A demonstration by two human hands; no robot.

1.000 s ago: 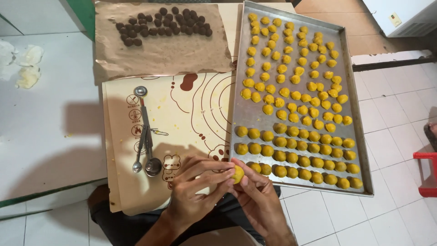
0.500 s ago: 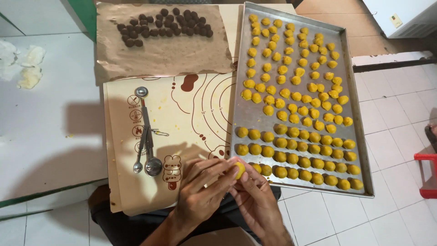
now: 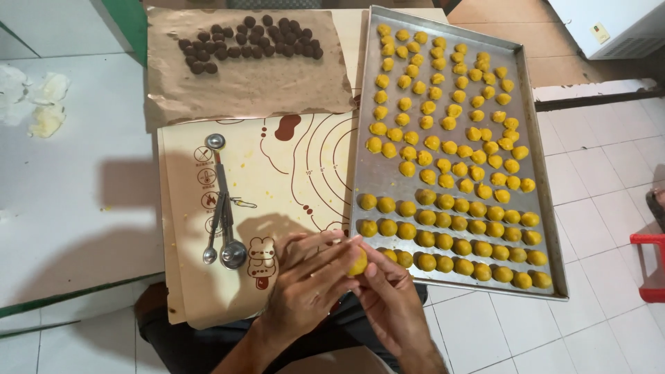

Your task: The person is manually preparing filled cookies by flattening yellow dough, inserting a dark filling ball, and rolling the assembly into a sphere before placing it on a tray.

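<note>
A small yellow dough ball [image 3: 358,262] is pinched between the fingertips of my left hand [image 3: 305,284] and my right hand [image 3: 391,298], low in the head view over the near left corner of the metal baking tray [image 3: 530,138]. The tray carries several rows of yellow dough balls [image 3: 443,173]. Under my left hand lies a cream baking mat [image 3: 277,166] with printed brown rings.
Metal measuring spoons [image 3: 223,228] lie on the mat to the left of my hands. Brown paper [image 3: 242,90] at the back holds several dark brown balls [image 3: 249,38]. Crumpled white scraps [image 3: 34,97] sit far left. A red stool [image 3: 651,266] stands at right on the tiled floor.
My hands stay at the tray's near corner and the fingers have shifted slightly around the dough ball. Nothing else has moved.
</note>
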